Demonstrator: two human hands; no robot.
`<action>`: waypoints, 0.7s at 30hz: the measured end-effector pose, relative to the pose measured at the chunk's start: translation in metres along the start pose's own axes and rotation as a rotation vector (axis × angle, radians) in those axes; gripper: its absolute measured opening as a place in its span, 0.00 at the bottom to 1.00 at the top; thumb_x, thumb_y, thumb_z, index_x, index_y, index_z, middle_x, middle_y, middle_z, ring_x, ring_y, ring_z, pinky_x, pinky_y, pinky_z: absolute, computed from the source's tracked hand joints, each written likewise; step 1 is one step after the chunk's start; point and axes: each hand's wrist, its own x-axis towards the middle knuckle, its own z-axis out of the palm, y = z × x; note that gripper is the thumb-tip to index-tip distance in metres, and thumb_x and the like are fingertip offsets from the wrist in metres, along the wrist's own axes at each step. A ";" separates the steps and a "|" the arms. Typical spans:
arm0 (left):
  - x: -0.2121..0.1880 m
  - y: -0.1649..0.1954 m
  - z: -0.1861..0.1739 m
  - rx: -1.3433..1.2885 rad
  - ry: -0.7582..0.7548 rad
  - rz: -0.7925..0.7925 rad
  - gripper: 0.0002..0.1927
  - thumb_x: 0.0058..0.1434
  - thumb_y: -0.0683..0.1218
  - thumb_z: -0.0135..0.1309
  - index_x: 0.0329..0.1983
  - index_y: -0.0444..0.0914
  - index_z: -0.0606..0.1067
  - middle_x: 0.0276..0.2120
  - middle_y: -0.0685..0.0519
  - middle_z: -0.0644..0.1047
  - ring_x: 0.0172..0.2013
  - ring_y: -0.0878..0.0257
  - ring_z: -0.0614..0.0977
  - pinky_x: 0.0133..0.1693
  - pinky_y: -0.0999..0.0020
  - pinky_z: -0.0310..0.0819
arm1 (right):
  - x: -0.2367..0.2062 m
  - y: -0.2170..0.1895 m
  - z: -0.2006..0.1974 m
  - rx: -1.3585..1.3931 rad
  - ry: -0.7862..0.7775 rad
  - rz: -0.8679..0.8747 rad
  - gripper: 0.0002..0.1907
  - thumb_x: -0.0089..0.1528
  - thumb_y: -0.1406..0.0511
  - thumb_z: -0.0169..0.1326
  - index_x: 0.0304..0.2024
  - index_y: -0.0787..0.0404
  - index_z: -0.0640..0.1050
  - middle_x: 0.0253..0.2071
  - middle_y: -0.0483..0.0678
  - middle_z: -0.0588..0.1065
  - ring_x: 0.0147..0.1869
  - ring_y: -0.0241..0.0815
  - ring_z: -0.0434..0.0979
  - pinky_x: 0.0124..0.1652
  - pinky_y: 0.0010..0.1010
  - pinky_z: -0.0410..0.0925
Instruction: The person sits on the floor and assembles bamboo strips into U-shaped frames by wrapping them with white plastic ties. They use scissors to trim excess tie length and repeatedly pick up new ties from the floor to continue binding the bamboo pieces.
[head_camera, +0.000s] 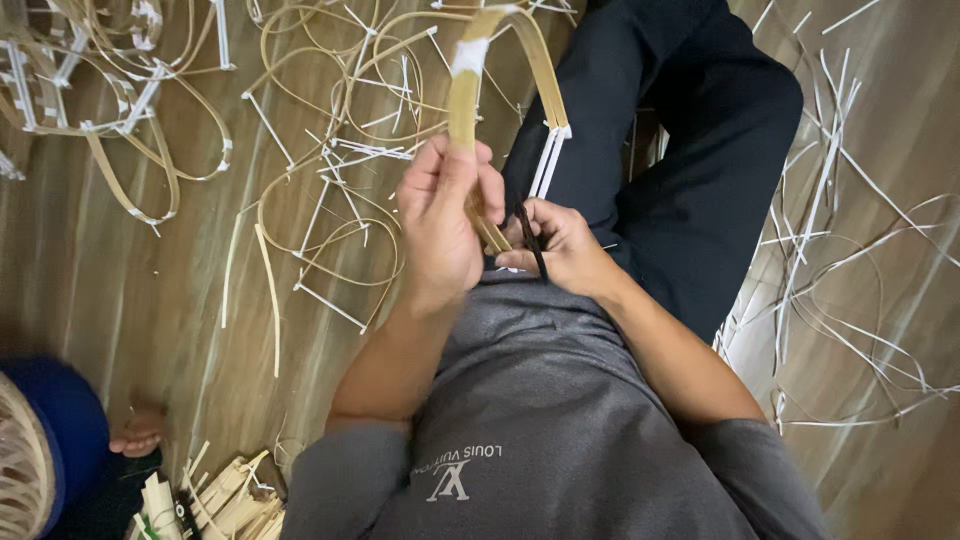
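Both hands (490, 225) hold upright bamboo strip (463, 100).

Dim warm indoor light, soft shadows, slight blur, wide-angle edge distortion.

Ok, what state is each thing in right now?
Bent bamboo strip: held upright, curved into a loop, white band near the top.
Left hand: closed around the strip's lower part.
Right hand: pinching a thin black strand at the strip's base.
Finished bamboo loops: lying loose on the floor.
Bamboo offcuts: piled.
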 end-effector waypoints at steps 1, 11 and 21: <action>0.002 0.004 -0.003 0.027 -0.023 -0.024 0.11 0.77 0.47 0.47 0.44 0.34 0.73 0.26 0.51 0.74 0.26 0.67 0.72 0.32 0.74 0.66 | 0.001 0.000 0.001 0.043 -0.020 0.001 0.14 0.60 0.71 0.67 0.37 0.60 0.71 0.32 0.38 0.75 0.35 0.25 0.71 0.35 0.19 0.67; 0.028 0.052 -0.051 -0.017 -0.126 -0.324 0.05 0.68 0.42 0.58 0.40 0.36 0.75 0.33 0.54 0.77 0.33 0.67 0.77 0.37 0.71 0.73 | 0.007 -0.001 0.005 -0.136 -0.052 0.108 0.13 0.58 0.70 0.68 0.37 0.62 0.74 0.31 0.37 0.74 0.35 0.23 0.71 0.35 0.19 0.66; 0.030 0.052 -0.077 0.080 -0.165 -0.344 0.05 0.67 0.41 0.61 0.39 0.36 0.76 0.32 0.57 0.78 0.32 0.70 0.77 0.36 0.74 0.70 | 0.009 0.003 0.002 -0.095 -0.084 0.158 0.13 0.58 0.70 0.68 0.38 0.62 0.74 0.33 0.37 0.76 0.37 0.23 0.72 0.37 0.18 0.68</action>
